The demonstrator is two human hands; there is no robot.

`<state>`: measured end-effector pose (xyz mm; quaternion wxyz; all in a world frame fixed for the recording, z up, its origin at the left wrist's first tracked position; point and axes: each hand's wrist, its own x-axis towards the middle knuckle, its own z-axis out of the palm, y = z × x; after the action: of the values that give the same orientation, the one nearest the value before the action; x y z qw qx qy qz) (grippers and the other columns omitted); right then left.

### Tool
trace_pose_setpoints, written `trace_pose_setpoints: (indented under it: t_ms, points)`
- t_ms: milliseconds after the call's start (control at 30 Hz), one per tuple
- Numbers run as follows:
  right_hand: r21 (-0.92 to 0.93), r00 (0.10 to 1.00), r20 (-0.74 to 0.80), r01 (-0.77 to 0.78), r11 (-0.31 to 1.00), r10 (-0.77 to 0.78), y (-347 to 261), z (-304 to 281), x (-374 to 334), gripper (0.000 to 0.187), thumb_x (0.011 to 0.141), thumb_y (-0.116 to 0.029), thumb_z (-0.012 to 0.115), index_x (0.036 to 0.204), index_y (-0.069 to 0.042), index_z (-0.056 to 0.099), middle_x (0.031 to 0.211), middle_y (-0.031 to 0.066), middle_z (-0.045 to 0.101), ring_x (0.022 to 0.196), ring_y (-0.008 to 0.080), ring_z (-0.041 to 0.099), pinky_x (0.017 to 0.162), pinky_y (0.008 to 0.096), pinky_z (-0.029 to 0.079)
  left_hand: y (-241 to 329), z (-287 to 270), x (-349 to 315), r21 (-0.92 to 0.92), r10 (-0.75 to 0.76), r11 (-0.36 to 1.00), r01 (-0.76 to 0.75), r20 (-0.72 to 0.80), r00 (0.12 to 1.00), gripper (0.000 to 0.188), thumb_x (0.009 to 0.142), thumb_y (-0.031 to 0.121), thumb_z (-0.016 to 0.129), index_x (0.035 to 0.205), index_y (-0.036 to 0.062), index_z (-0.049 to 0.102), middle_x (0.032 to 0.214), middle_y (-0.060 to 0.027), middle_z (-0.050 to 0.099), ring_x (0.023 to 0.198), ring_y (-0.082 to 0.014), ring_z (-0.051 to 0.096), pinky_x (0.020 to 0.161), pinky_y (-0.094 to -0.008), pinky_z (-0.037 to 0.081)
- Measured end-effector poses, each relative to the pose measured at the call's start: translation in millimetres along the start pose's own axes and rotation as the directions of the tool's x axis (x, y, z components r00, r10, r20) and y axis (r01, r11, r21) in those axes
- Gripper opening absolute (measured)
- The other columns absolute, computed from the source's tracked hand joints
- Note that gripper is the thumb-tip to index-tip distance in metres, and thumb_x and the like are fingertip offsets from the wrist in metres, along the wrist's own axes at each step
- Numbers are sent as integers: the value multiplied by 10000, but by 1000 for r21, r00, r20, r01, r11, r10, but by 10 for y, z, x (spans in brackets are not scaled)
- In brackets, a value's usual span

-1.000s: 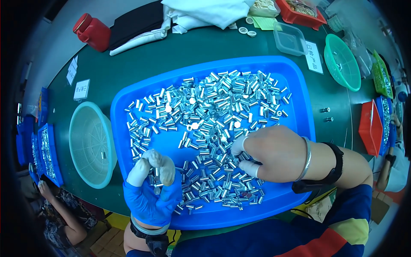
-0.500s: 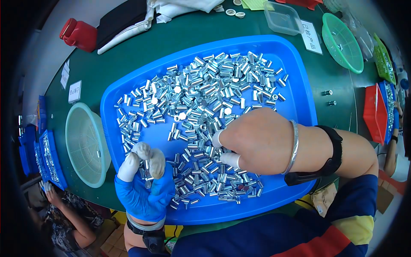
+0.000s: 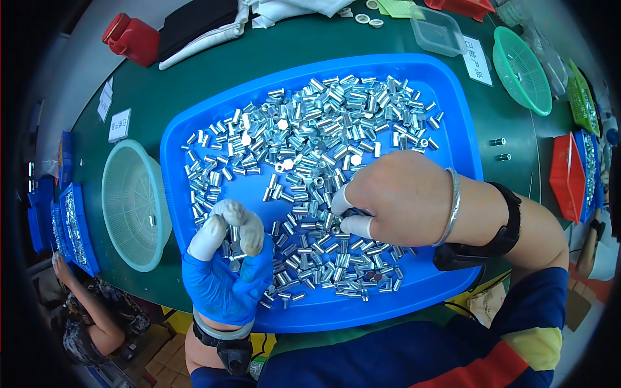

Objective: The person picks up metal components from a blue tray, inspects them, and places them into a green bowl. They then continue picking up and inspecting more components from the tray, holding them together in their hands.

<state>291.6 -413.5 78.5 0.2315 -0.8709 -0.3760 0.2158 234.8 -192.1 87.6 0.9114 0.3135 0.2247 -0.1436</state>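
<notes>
A large blue tray (image 3: 242,187) in front of me holds a heap of shiny metal rivet nuts (image 3: 336,116), small flanged cylinders. My left hand (image 3: 226,271), in a blue glove with white covers over the fingertips, is curled palm up above the tray's near left part. A few rivet nuts show between its thumb and fingers. My right hand (image 3: 398,197) reaches into the middle of the heap, bare apart from white finger covers on thumb and forefinger. Those two tips are close together among the parts; what lies between them is hidden.
A pale green basket (image 3: 132,213) stands left of the tray, a green basket (image 3: 521,71) at the far right. Two loose rivet nuts (image 3: 504,157) lie on the table's right. A clear box (image 3: 436,31) and red jar (image 3: 132,40) stand behind. A co-worker's arm (image 3: 90,304) shows at left.
The view has shifted slightly, so the tray appears a little further right. My right hand has moved slightly away from me within the heap. My left hand stays curled. The co-worker's hand has moved.
</notes>
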Motion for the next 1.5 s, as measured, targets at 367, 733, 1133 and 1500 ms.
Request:
trace_pose_setpoints:
  t_ms: [367,733,1133,1500]
  points:
    - [14,998,-31,-62,998,62,-85,26,43,116,725,-178,644,797,-92,674,633,104,602,571,267,599,506,371,458,30,-16,-29,61,-27,998,23,56,998,162,874,201,498,966,67,506,760,-48,446,512,-85,343,397,-176,283]
    - [140,995,-87,-28,990,40,-24,-167,-228,198,728,-130,670,908,-47,653,630,88,566,554,238,556,523,326,448,49,-55,-52,49,-30,998,25,102,994,187,851,198,507,934,33,537,769,-84,509,689,-151,499,548,-196,426]
    - [771,874,-469,476,422,-128,-501,2,121,386,783,-67,650,1143,-26,516,929,124,579,839,267,567,727,325,448,-43,-59,39,-134,-492,841,525,214,844,245,864,284,515,941,56,560,808,-84,542,733,-178,534,588,-240,447]
    - [29,974,-189,131,991,-123,83,-254,-155,327,638,-117,736,940,-57,625,815,65,564,770,247,522,650,347,418,24,-14,0,-112,-219,968,223,42,975,218,891,247,482,874,41,553,772,-112,540,687,-188,508,562,-261,439]
